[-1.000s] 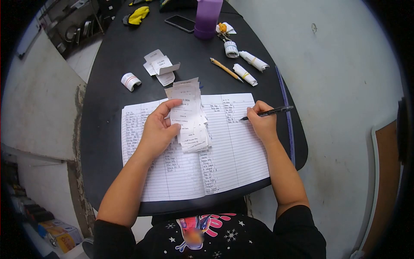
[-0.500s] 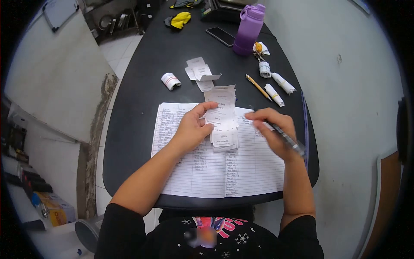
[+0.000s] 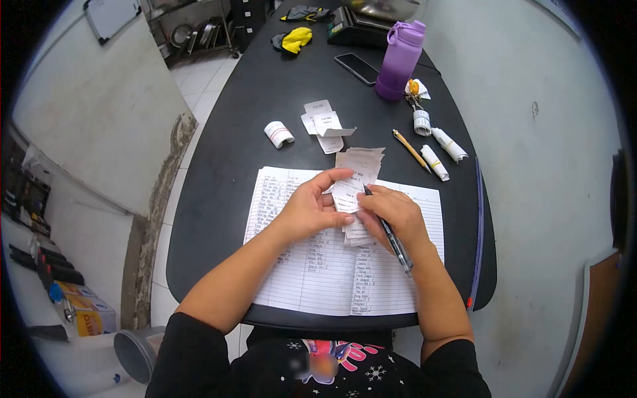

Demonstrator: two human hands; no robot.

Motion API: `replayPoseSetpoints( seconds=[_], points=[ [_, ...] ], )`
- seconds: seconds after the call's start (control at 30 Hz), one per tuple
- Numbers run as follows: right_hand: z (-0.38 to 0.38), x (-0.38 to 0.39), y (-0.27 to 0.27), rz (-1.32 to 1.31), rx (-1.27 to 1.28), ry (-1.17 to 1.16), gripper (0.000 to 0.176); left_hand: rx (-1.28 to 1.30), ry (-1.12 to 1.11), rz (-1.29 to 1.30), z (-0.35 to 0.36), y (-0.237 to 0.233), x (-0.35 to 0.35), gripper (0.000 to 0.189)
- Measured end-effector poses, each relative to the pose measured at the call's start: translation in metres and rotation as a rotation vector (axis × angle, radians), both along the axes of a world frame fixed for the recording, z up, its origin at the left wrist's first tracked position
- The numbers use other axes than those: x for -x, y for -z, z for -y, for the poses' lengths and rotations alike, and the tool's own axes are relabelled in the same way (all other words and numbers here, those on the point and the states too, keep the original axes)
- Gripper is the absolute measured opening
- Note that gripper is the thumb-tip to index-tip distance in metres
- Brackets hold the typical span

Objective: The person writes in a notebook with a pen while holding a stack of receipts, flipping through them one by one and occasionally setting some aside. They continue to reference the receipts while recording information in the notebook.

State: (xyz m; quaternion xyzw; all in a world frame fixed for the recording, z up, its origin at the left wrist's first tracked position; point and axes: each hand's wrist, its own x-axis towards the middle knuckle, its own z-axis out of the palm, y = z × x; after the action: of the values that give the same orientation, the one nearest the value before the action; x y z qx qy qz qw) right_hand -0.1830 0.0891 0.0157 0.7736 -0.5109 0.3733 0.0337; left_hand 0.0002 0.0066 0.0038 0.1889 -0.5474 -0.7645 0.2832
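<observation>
My left hand is closed on a stack of printed paper receipts, fingers on top and thumb along the left edge. My right hand grips a dark pen, its clear end slanting down toward my wrist. The fingertips of that hand also touch the right edge of the receipts. Beneath both hands lies an open lined notebook, with columns of handwriting on its pages. Part of the stack is hidden behind my fingers.
Beyond the notebook are loose receipts and a curled paper roll. To the right lie a tan pen, banded paper rolls and keys. Farther back stand a purple bottle, a phone, gloves and a scale.
My right hand, with the pen, has moved left from over the right page to the receipts and now touches them. The whole view has shifted slightly.
</observation>
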Motion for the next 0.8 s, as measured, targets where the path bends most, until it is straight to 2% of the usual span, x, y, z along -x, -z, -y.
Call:
replayPoseSetpoints(
  seconds=[0.03, 0.13, 0.23, 0.27, 0.5, 0.6, 0.8],
  points=[
    [0.001, -0.001, 0.002, 0.003, 0.046, 0.009, 0.018, -0.004, 0.003, 0.014, -0.001, 0.000, 0.000, 0.071],
    [-0.006, -0.006, -0.004, 0.393, -0.247, 0.152, 0.008, 0.004, -0.012, 0.070, -0.002, 0.001, 0.003, 0.065],
    [-0.006, -0.004, -0.002, 0.783, -0.312, 0.165, 0.005, 0.017, -0.061, 0.130, -0.003, 0.004, 0.006, 0.058],
    [-0.004, -0.004, 0.000, 0.835, -0.274, 0.147, 0.006, 0.004, -0.067, 0.130, -0.003, 0.006, 0.007, 0.057],
    [0.000, 0.008, -0.004, 1.060, -0.172, 0.248, 0.006, -0.053, -0.113, -0.015, -0.003, 0.018, 0.010, 0.061],
    [-0.001, 0.023, -0.014, 1.095, -0.063, 0.192, 0.008, -0.069, -0.157, 0.089, -0.001, 0.018, 0.009, 0.058],
    [0.031, 0.028, -0.047, 0.992, -0.018, 0.151, 0.007, 0.011, -0.142, 0.105, 0.008, 0.035, 0.008, 0.035]
  ],
)
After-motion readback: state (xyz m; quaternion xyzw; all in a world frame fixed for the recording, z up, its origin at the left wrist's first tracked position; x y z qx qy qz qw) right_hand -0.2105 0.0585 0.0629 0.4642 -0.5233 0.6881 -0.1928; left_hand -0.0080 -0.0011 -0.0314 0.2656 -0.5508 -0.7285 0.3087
